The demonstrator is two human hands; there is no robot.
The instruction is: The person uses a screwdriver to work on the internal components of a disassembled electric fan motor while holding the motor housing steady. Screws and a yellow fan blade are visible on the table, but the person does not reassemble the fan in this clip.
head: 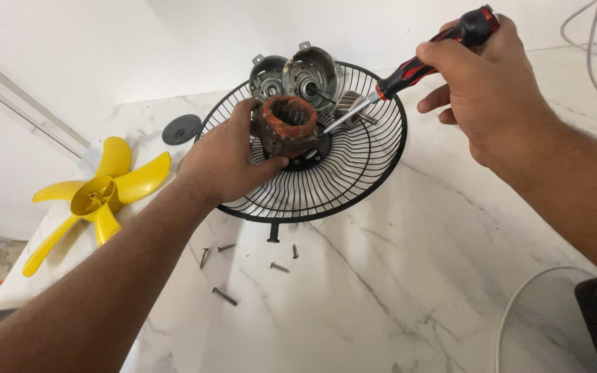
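Copper-wound stator (286, 126) sits at the middle of a black grille (354, 186) on the marble counter (395, 290), gripped by the left hand (226, 162). Right hand (481, 83) clasps a screwdriver (409, 72), tip at the stator. Screws (247, 266) lie nearby; yellow blade (95, 197) farther left.

I see a white marble worktop (381, 297) with grey veins; plain white walls (70, 48) rise behind it, brightly and evenly lit.

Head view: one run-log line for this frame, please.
left hand: grips motor stator on black fan grille | right hand: holds red-black screwdriver, tip at stator | loose screws, yellow fan blade on marble table
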